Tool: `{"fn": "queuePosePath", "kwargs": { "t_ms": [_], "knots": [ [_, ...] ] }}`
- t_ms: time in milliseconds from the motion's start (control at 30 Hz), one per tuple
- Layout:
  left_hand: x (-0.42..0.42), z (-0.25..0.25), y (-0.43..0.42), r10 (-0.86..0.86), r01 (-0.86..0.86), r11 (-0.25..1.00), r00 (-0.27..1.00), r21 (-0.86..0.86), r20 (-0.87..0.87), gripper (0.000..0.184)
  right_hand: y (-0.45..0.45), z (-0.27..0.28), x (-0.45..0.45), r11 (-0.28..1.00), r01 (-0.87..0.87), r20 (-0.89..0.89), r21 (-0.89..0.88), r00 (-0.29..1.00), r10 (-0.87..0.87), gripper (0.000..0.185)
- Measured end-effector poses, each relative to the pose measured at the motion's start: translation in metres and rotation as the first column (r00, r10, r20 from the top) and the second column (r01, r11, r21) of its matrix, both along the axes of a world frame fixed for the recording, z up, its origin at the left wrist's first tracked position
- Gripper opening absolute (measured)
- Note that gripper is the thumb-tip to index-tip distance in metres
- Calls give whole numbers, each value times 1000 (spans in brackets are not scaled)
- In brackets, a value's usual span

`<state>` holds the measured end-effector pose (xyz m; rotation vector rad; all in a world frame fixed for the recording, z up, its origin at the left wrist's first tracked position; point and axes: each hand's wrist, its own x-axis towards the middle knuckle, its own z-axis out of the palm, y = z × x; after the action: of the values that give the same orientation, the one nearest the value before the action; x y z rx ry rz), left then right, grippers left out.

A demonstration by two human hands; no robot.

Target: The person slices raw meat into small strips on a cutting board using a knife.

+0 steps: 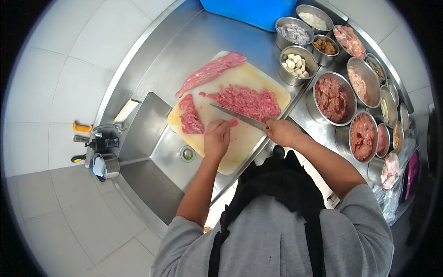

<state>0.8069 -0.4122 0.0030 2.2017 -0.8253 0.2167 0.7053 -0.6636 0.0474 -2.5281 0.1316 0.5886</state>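
A pale cutting board [249, 143] bears a long whole piece of pink meat [211, 73] at its far side and a pile of chopped meat [247, 99] in the middle. Nearer the sink lies a smaller sliced portion [190, 116]. My right hand [284, 132] is closed round the handle of a knife [237, 115], whose blade points left, just below the chopped pile. Close to the blade, my left hand [217, 138] has its fingers bent together over the board, beside a small scrap of meat [233, 122]. What those fingers hold, if anything, is hidden.
Several metal bowls of meat [330, 99] crowd the right counter. A bowl of white pieces [295, 65] stands behind the board, near a blue container [254, 11]. The steel sink [161, 161] is at the left, with a faucet [108, 128] and a metal pot [110, 166] beyond it.
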Motion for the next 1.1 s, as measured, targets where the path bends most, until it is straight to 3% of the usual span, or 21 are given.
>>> {"fn": "queuePosePath", "kwargs": {
  "t_ms": [33,167,233,333,467,533,567,633,833,1033,1100],
  "knots": [
    [-5,-4,3,-32,28,994,999,107,37,18,0,0,1,1000,0,-11,-10,1000,-1,29],
    [-10,4,35,89,-78,986,993,145,-76,16,5,9,0,999,9,-88,-46,996,-13,29],
    [-10,27,43,199,-206,979,957,-12,-213,15,6,8,0,999,5,-105,-41,994,-9,29],
    [-9,63,30,250,-276,951,951,-139,-183,13,6,4,0,999,-29,-82,-44,996,25,30],
    [-5,43,29,158,-157,987,987,-26,29,15,6,6,-1,999,5,-81,-34,997,-7,30],
    [-6,33,22,56,-90,964,989,249,137,15,5,6,-1,1000,5,-82,-31,997,-7,30],
    [-4,29,13,51,-85,966,989,245,142,15,4,11,0,999,11,-77,-35,997,-14,30],
    [-3,16,-11,103,-88,985,990,151,-97,15,5,21,-3,1000,28,-86,13,996,-27,29],
    [0,-18,-52,176,-170,964,984,205,-13,11,-4,1,-5,997,76,86,24,993,-77,28],
    [3,-4,-30,95,-105,954,994,282,47,11,4,37,-14,996,94,37,8,995,-94,29],
    [-5,-2,-20,115,-107,947,993,303,-9,12,10,29,-22,995,96,58,-13,994,-95,28]
  ]
}}
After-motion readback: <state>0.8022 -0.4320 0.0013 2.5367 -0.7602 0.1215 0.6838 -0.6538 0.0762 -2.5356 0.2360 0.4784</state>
